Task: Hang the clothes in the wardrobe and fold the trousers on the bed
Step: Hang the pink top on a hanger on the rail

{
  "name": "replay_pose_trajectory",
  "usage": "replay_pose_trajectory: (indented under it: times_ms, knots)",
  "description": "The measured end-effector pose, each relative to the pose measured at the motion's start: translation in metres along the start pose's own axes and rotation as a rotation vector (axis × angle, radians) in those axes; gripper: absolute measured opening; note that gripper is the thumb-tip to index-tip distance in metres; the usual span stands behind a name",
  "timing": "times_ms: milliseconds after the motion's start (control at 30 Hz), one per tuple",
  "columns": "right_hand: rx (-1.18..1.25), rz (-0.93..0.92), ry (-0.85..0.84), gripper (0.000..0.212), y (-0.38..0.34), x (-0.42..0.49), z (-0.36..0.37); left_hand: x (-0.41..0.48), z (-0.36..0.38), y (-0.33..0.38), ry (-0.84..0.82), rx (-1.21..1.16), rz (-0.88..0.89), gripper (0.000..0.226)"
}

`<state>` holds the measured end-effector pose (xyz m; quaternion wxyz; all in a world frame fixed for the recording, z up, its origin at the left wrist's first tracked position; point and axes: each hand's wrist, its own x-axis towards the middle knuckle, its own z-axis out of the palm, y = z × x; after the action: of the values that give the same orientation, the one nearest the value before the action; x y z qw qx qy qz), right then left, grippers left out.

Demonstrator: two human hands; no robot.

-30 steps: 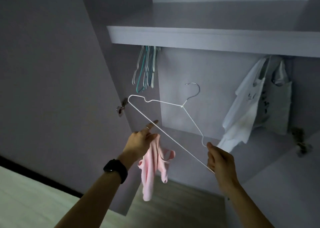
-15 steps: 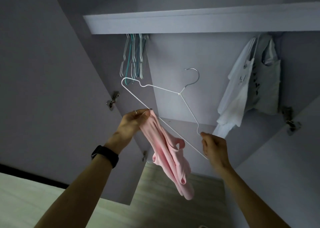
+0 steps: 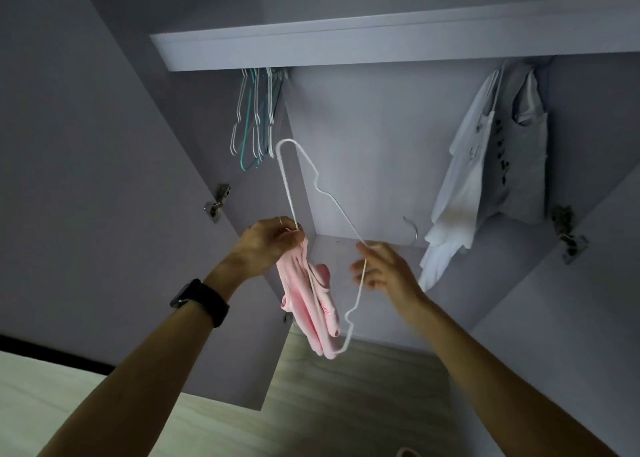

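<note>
**Change, item 1: white wire hanger (image 3: 318, 182).** You have tipped it from near level, hook up, to standing on end. One shoulder is now up by the spare hangers (image 3: 256, 120), and the other is down beside the hem of the pink garment (image 3: 304, 304). The hook (image 3: 412, 228) now points right, toward the white shirts (image 3: 485, 165) already hung under the shelf (image 3: 381, 40).

**Change, item 2: right hand (image 3: 384, 269).** It has left the hanger's far shoulder and moved to the wire near the neck. Its fingers are curled loosely round the wire; motion blur hides the finer grip.

**Held as before: left hand (image 3: 268, 245).** Its fingers are still pressed together, pinching the garment's top edge against the hanger's long bar.

**Task's thing.** The pink garment dangles from your left hand in front of the open wardrobe, alongside the bar. It is not yet on the hanger.

**Reading.** The low shoulder looks set to be fed into the garment's opening. Dressing the hanger has likely just begun, and hooking it onto the rail comes after.
</note>
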<state>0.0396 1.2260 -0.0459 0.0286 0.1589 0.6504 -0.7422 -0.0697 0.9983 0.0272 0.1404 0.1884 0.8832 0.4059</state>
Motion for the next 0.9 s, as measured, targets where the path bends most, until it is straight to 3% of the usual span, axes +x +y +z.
replay_pose_trajectory:
  times_ms: [133,233,300,400,467,700,900]
  knots:
    - [0.351,0.114,0.163,0.042,-0.048,0.037,0.003,-0.008,-0.004,0.011,0.051,0.181,0.019,0.01]
    - [0.114,0.067,0.331,0.044,-0.071,0.051,0.001,-0.014,-0.012,0.017,0.067,0.422,0.093,0.014]
    - [0.101,0.03,0.434,0.043,-0.08,0.055,-0.004,-0.016,-0.021,0.022,0.081,0.552,0.114,0.013]
    - [0.448,-0.004,0.42,0.039,-0.094,0.056,-0.005,-0.018,-0.036,0.027,0.147,0.49,0.187,0.012]
    - [0.558,-0.004,0.391,0.036,-0.102,0.056,0.006,-0.02,-0.045,0.032,0.203,0.442,0.219,0.011]
    - [0.632,0.025,0.337,0.047,-0.103,0.051,0.053,-0.03,-0.067,0.058,0.348,0.402,0.221,0.01]
    - [0.508,-0.098,0.369,0.057,-0.083,0.062,0.068,-0.042,-0.079,0.075,0.428,0.243,0.154,0.012]
